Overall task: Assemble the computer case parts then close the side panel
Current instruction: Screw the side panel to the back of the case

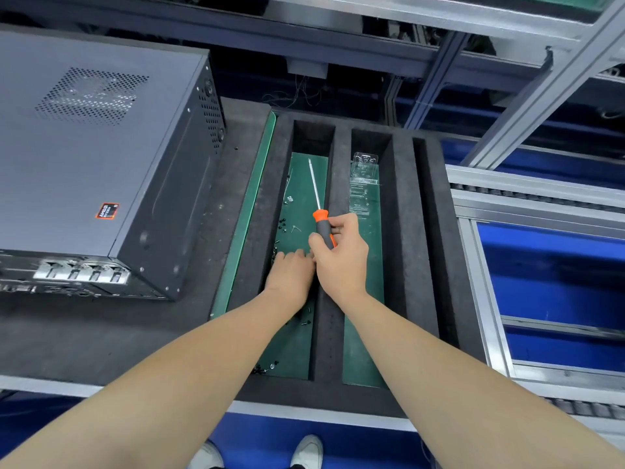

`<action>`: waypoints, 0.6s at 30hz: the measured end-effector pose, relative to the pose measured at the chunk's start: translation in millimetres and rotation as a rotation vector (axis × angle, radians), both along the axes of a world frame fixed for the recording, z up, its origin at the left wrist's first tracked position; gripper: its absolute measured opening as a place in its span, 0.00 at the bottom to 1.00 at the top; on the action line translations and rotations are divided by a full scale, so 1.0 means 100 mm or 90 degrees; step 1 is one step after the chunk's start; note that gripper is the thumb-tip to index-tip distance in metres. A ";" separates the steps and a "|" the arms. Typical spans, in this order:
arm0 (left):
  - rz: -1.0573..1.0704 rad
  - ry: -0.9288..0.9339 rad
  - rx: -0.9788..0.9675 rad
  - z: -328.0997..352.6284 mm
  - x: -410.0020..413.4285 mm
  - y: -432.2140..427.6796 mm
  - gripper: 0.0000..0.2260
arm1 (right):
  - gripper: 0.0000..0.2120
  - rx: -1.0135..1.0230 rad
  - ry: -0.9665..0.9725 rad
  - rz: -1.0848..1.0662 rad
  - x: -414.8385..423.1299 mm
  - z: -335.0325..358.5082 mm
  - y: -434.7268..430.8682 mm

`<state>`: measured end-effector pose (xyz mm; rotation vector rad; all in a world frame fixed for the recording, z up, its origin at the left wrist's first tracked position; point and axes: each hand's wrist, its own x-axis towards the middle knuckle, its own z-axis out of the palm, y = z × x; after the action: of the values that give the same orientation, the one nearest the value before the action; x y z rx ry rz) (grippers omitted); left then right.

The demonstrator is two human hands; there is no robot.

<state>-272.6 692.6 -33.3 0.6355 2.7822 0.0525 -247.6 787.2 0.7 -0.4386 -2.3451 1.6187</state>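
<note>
A grey computer case (101, 157) lies on its side at the left, side panel on top, with a perforated vent and an orange sticker. My right hand (341, 258) grips the orange and grey handle of a screwdriver (319, 211) whose shaft points away over the left slot of a black foam tray (406, 231). My left hand (292, 270) reaches down into that slot among several small black screws (282, 226), fingers curled; what it holds is hidden.
A clear plastic blister pack (363, 179) lies in the tray's middle slot. Green mat lines the slot floors. Aluminium frame rails (527, 184) and blue bins stand at the right. Black foam padding covers the bench under the case.
</note>
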 end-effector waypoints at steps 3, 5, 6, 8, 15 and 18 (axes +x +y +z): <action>0.065 -0.037 0.084 0.08 0.00 0.00 0.10 | 0.10 -0.001 0.001 -0.002 0.00 -0.01 0.00; 0.122 -0.091 0.154 0.16 -0.01 -0.02 0.07 | 0.10 0.001 0.000 -0.004 0.00 -0.01 0.01; 0.149 -0.110 0.187 0.19 -0.01 -0.04 0.06 | 0.10 0.002 0.001 -0.005 0.00 -0.01 0.01; 0.187 -0.104 0.251 0.21 0.00 -0.10 0.08 | 0.10 0.003 0.001 -0.006 0.00 0.00 0.01; 0.424 -0.054 0.596 0.59 -0.08 -0.13 0.08 | 0.09 -0.014 -0.012 0.000 0.04 0.06 0.02; 0.602 -0.147 0.837 0.89 -0.19 -0.14 0.09 | 0.09 -0.018 -0.009 0.042 0.12 0.17 0.00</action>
<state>-291.4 678.8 56.1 -0.5283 2.2014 2.0009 -235.9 786.7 18.0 -0.3831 -2.3732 1.6865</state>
